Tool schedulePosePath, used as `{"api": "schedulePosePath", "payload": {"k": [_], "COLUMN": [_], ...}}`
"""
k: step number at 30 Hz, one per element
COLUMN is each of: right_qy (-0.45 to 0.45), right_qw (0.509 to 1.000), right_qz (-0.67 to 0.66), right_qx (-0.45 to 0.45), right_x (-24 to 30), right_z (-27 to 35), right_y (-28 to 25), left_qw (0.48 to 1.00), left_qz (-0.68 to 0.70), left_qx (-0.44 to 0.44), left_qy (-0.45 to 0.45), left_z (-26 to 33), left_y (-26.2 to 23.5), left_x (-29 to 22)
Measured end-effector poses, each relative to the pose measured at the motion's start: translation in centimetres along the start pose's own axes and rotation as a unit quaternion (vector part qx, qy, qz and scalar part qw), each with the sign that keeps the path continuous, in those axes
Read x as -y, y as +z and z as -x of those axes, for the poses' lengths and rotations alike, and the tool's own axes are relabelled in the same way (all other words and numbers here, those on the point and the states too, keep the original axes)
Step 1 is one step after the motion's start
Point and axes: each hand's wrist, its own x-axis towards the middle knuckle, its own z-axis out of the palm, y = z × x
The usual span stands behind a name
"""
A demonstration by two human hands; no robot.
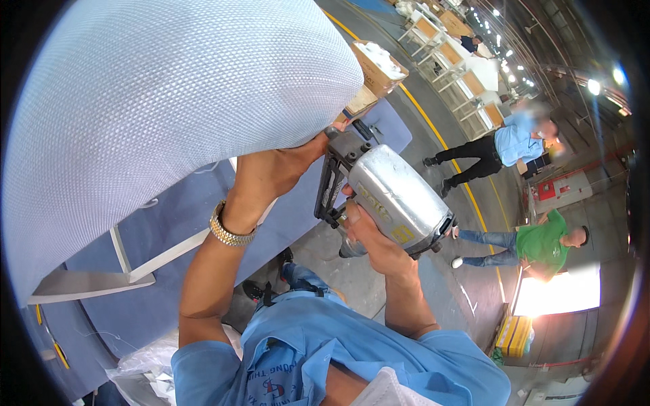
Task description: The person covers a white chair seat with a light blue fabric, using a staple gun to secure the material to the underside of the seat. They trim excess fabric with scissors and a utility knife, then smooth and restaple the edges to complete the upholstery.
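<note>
White woven fabric covers the big upholstered panel (169,108) that fills the upper left of the view, and the left hand (271,172) is pressed up against its lower edge, fingers clamped on the fabric there, a gold wristwatch (230,230) on the wrist. The right hand (369,233) is clenched round the grip of a silver pneumatic staple gun (396,196), whose black nose sits at that same edge, just beside the left fingertips. Below lies a desk (169,237) covered in blue cloth; two people (514,145) stand well apart on the shop floor. As I judge it, the risk is that closeness: a shot fired with the nose tilted or slipped could catch the left fingers, or a slackened hold could staple the fabric down wrinkled.
</note>
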Motion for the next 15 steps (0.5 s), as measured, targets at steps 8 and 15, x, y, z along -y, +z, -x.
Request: {"api": "schedulePosePath", "payload": {"k": [8,15], "right_qy": [-0.019,-0.176], "right_qw": [0.999,0.98], "right_qz": [0.028,0.084], "right_qx": [-0.013,-0.047], "right_x": [0.0,0.3], "right_z": [0.5,-0.3], "right_y": [0.7,1.9], "left_qw": [0.991,0.997], "left_qz": [-0.104,0.042], "left_qx": [0.084,-0.008], "left_qy": [-0.002,-0.068], "left_z": [1.2,1.4], "left_y": [0.0,0.9], "left_x": [1.7,1.0]}}
